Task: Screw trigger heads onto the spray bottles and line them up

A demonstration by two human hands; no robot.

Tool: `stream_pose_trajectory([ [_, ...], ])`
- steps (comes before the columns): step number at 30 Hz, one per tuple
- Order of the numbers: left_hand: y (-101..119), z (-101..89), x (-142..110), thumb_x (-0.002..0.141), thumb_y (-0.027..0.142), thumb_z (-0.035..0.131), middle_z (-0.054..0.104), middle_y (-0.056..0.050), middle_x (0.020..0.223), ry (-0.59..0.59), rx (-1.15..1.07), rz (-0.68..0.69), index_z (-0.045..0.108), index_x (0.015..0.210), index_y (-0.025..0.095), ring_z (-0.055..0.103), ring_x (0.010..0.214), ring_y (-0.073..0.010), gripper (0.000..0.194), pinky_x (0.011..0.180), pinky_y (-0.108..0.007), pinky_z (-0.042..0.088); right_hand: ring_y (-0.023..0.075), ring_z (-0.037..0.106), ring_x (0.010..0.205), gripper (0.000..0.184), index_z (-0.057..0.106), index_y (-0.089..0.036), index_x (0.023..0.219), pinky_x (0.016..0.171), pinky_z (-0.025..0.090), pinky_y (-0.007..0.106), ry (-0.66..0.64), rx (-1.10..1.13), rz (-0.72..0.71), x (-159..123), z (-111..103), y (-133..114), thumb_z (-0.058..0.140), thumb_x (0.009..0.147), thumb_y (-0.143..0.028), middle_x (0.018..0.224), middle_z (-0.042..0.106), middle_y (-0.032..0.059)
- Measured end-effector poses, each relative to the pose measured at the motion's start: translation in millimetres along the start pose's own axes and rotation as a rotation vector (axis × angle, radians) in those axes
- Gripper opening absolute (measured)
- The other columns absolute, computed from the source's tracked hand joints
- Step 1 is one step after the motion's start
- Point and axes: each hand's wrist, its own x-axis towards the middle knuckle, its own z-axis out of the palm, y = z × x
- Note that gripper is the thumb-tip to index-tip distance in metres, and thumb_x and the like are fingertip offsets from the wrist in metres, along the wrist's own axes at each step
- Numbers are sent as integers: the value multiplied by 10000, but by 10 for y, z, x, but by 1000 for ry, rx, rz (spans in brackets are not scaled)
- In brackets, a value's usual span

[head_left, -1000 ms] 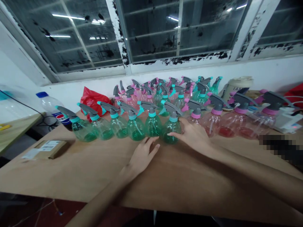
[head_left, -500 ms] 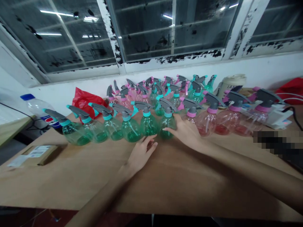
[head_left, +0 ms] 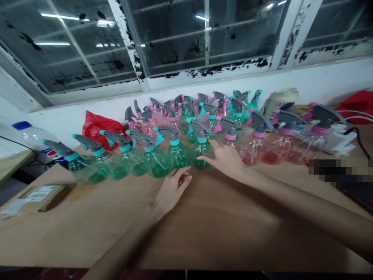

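Several green spray bottles with teal collars stand in a front row on the brown table (head_left: 204, 229); several pink ones continue the row to the right. My right hand (head_left: 225, 159) lies open against the side of the rightmost green bottle (head_left: 201, 149), between it and the first pink bottle (head_left: 231, 138). My left hand (head_left: 171, 188) rests open on the table just in front of the green bottle (head_left: 176, 149), fingertips close to its base. More green and pink bottles crowd behind, near the wall.
A red plastic bag (head_left: 100, 126) and a capped drink bottle (head_left: 35, 138) sit at the far left. A small cardboard box (head_left: 39, 192) lies near the left edge. A white tub (head_left: 281, 99) and a power strip (head_left: 335, 142) are at the right.
The view has shifted a little, so the bottles sit further left. My left hand's fingers have curled slightly and drawn back; my right hand stays against the green bottle.
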Motion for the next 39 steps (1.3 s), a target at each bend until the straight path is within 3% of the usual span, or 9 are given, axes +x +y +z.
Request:
stream_pose_trajectory([
  [6,65,7,36,938,317,447,644,-3,1051,-19,21,0,543,1173,261,626,926,-171,259,862,-324,475,330,667,876,684,440,-57,1293,580,479,370,25,36,-48,22,40,58,439,857,-584,1128,652,198],
  [14,150,58,69,940,322,436,654,-13,1028,-27,56,-3,545,1176,257,639,873,-177,269,793,-319,498,290,669,884,713,390,-68,1358,650,516,371,45,153,-99,-35,-6,129,500,844,-550,1208,617,190],
  [18,226,101,83,943,314,428,662,4,1003,-34,70,10,562,1158,270,645,837,-158,257,764,-288,507,174,668,673,407,584,-172,1163,655,504,300,86,220,-79,-180,-280,289,454,903,-458,1009,716,69],
  [20,290,141,99,944,314,421,665,12,983,-41,79,26,575,1145,280,648,808,-151,255,749,-278,508,155,653,682,289,645,-193,1014,670,488,277,195,246,-60,-220,-477,413,464,912,-394,962,717,36],
  [24,430,245,182,925,332,438,646,9,895,-4,134,40,579,1153,289,631,719,-154,271,689,-280,497,188,644,724,267,641,-164,1007,678,470,299,400,128,16,-151,-795,649,530,875,-368,977,697,53],
  [27,503,284,302,907,380,453,605,-13,821,135,212,-31,545,1153,216,610,699,-182,310,658,-300,476,263,636,911,390,607,-139,1112,727,465,334,353,30,36,-14,-860,734,547,855,-425,1042,669,102],
  [30,561,262,459,875,483,488,592,-17,747,258,277,-136,401,1274,134,612,665,-220,537,604,-315,459,304,635,909,544,541,-119,1228,701,459,368,245,-27,48,123,-819,727,500,855,-514,1070,658,149],
  [33,626,223,609,824,561,538,620,-12,696,225,402,-235,309,1360,137,643,669,-251,721,599,-319,456,320,645,846,553,538,-134,1242,647,446,377,151,-51,67,235,-762,682,453,868,-533,1025,681,156],
  [39,719,198,762,822,607,503,660,-69,684,177,565,-339,389,1305,132,664,710,-308,686,644,-372,469,275,646,736,352,687,-211,983,588,415,340,84,-19,107,364,-712,665,477,865,-468,778,708,87],
])
